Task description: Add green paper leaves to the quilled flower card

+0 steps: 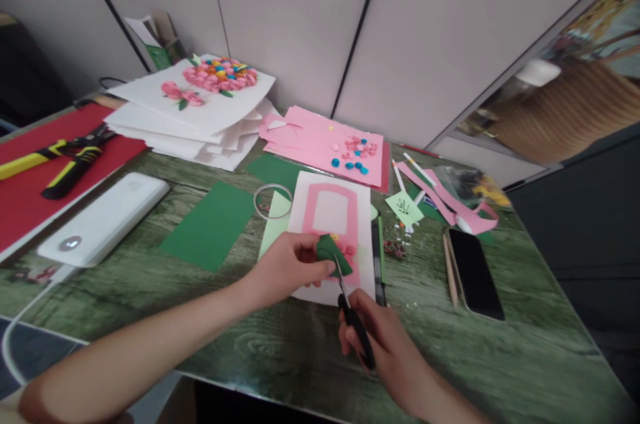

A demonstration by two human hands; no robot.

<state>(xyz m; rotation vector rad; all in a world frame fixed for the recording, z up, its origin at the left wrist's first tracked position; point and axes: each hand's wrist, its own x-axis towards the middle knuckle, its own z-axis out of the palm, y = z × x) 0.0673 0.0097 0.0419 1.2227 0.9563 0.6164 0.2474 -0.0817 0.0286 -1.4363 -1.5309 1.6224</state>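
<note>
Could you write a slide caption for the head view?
Left hand holds a small dark-green paper piece; right hand holds black-handled metal scissors at it, over a rectangular white paper sheet.

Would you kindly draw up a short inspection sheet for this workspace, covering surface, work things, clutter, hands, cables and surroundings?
Surface: green wood-patterned table.
Work things: green paper piece at the blades of black-handled scissors, above a white sheet with a pink design.
Clutter: pliers, power bank, phone, stacked white sheets.
Hands: left hand holds the green paper piece; right hand holds the scissors.
Cables: white cable at the power bank.
Surroundings: pale panelled wall behind.
</note>
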